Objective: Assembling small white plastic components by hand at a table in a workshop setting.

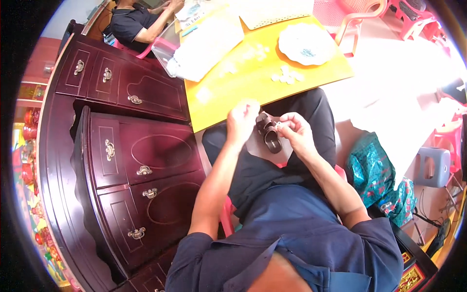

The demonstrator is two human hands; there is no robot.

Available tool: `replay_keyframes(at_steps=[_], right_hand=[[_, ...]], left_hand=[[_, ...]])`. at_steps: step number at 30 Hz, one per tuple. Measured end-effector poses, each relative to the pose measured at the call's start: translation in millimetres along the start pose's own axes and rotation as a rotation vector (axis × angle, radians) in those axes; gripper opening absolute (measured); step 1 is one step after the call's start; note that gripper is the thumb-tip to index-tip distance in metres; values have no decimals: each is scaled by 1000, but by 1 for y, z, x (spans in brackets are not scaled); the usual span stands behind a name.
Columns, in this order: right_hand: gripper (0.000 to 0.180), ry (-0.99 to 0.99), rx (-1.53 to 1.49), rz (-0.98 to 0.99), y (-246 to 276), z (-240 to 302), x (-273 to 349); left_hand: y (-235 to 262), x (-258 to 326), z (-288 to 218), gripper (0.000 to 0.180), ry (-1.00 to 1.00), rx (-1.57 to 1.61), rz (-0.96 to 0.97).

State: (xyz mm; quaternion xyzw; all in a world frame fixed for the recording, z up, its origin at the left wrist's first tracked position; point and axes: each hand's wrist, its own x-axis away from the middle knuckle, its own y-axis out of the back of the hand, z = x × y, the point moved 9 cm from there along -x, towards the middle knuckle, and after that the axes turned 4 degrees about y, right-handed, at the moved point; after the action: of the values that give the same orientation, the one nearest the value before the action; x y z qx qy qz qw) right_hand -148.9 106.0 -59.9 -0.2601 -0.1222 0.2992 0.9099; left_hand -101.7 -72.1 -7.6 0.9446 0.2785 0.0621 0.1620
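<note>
Dark brown, looped leather-like strap [269, 134] is sitting between both hands above the person's lap, just below the near edge of the yellow tabletop [253, 85]. The left hand [242, 121] is curling into a loose fist and gripping the strap's upper end, while the right hand [295, 132] is pinching a small pale piece [278, 125] against the strap with fingertips drawn narrow. Doing this well probably calls for the left hand keeping the strap steady and taut, so the right fingertips are pressing squarely rather than sliding off; the piece is too small to make out clearly.

On the tabletop, a white round plate [306, 44] is lying near a scatter of small white round pieces [287, 76], and a clear plastic bag of white items [204, 46] is resting further left. A dark red wooden cabinet with brass handles [136, 165] is standing beside the person's left arm. Another person in a dark shirt [134, 22] is sitting at the table's far end, and a grey plastic stool [434, 166] is standing at the right.
</note>
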Motion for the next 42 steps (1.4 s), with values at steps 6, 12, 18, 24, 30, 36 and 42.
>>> replay_keyframes(at_steps=[6,12,18,24,30,36,42], right_hand=[[13,-24,-20,-6,0,0,-1],[11,-35,-2,-17,3,0,0],[11,-73,-25,-11,-1,-1,1],[10,-73,-29,-26,3,1,0],[11,-105,-47,-117,10,-1,1],[13,-120,-112,-187,15,-10,0],[13,-154,-177,-214,15,-8,2]], left_hand=[[74,-78,-9,18,-298,-508,-320],[84,-123,-6,14,-287,-838,-312],[87,-134,5,11,-306,-923,-273],[65,-94,-18,11,-388,-706,-254],[0,6,-22,7,-220,-188,30],[-55,66,-5,11,32,222,202],[-69,75,4,23,130,337,258]])
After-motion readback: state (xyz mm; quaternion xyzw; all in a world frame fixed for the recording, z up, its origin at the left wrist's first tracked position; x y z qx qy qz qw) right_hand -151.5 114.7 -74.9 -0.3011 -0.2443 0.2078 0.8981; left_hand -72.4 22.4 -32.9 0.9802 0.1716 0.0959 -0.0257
